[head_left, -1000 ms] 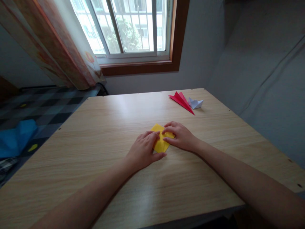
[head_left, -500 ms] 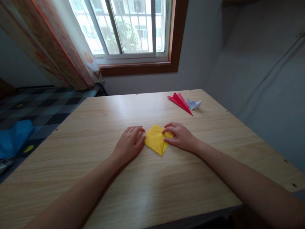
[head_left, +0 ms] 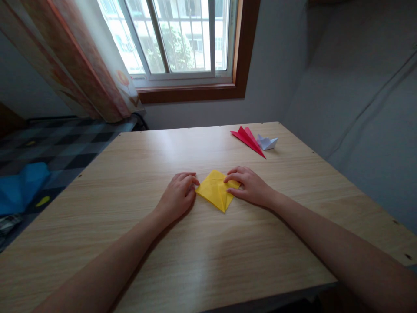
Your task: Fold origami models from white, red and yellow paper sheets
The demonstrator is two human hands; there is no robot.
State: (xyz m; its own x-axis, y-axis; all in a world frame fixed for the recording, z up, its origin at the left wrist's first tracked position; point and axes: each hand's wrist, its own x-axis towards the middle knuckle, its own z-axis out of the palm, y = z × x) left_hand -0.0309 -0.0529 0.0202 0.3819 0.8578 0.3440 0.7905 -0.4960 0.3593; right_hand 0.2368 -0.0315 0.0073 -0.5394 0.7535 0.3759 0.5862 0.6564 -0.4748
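Observation:
A folded piece of yellow paper [head_left: 211, 191], roughly a diamond with creases toward its near corner, lies flat on the wooden table [head_left: 182, 261]. My left hand [head_left: 179, 189] is at its left corner, fingers curled and thumb close under the index finger, closed at the paper's tip. From the right, my right hand [head_left: 247, 184] reaches over the opposite corner. Its index finger and thumb rest on the paper's right side, and the hand covers that corner.
At the far right of the table a red paper plane [head_left: 249, 141] lies beside a white paper boat [head_left: 267, 142]. Blue folded paper [head_left: 24, 187] sits on the checked cloth [head_left: 71, 139] to the left. Beyond the table are a window [head_left: 176, 43] and a curtain [head_left: 91, 65].
My left thumb and fingers have shifted slightly back along the paper's left corner, showing more of it. My right hand keeps its hold. The whole view has shifted a little.

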